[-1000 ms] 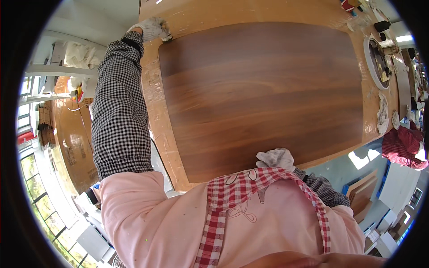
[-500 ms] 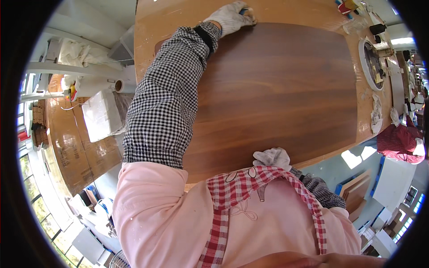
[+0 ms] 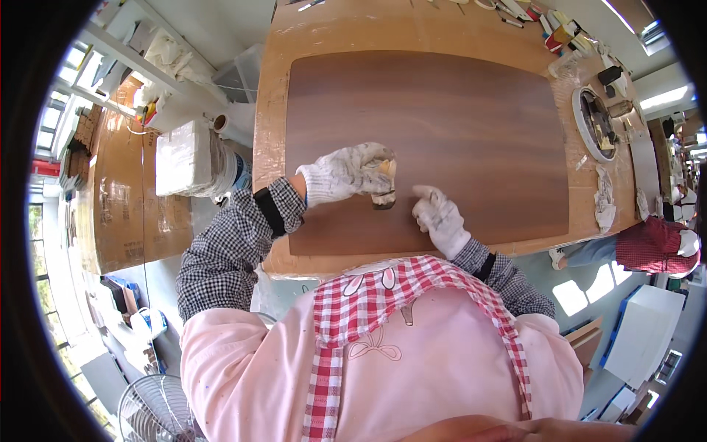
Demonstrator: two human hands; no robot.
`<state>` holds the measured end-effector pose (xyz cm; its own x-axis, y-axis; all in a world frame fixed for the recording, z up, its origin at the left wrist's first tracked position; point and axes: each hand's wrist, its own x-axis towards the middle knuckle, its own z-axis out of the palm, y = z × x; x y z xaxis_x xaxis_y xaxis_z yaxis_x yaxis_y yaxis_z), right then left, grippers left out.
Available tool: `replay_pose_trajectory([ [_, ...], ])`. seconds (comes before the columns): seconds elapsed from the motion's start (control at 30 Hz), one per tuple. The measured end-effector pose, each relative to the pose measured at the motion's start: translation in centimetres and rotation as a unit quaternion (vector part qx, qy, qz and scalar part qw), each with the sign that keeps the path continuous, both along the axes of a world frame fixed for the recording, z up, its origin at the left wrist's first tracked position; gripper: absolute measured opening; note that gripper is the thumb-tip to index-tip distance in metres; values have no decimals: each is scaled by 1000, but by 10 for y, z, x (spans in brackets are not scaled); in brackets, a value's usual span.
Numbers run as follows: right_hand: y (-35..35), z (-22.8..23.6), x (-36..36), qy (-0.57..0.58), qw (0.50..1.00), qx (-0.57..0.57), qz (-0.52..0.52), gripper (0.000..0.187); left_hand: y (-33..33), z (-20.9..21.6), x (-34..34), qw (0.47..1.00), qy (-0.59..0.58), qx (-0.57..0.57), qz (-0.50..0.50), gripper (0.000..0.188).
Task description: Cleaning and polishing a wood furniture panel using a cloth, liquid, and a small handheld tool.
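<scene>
Walnut-brown panel [image 3: 456,132] fills workbench [image 3: 272,132]; round tray [image 3: 582,121] rightward.

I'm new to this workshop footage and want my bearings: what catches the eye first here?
The big dark brown wooden panel lying flat on the lighter workbench fills the middle. Near its front edge, the gloved left hand grips a small block against the panel, with the gloved right hand resting beside it.

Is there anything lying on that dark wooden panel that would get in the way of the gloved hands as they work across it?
Nothing visible does. The left hand holds a small block against the dark wood panel, and the right hand rests flat beside it. The panel's surface looks bare; the tools and the round dish sit off its right edge.
</scene>
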<state>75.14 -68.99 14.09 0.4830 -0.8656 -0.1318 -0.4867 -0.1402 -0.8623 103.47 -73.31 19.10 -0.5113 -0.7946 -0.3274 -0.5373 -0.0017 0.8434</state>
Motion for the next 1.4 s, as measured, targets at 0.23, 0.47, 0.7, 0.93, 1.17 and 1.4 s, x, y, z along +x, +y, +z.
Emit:
replay_pose_trajectory([
  [0.23,-18,74,3,-357,901,238,68,57,56,56,-80,982,125,-41,133,76],
  [0.47,-33,124,-61,-271,923,256,95,38,107,53,-83,900,360,147,199,64],
  [0.7,-113,213,-218,-168,974,129,-80,31,157,48,-39,915,207,198,284,50],
  [0.93,-261,283,-329,200,921,-334,-4,41,97,18,-14,947,-3,9,320,54],
  [1.17,-365,244,-278,441,699,-538,167,45,31,-20,-22,863,-315,-52,392,61],
  [1.4,-491,108,-217,315,934,-166,18,43,40,-65,-53,763,-471,-206,393,59],
])
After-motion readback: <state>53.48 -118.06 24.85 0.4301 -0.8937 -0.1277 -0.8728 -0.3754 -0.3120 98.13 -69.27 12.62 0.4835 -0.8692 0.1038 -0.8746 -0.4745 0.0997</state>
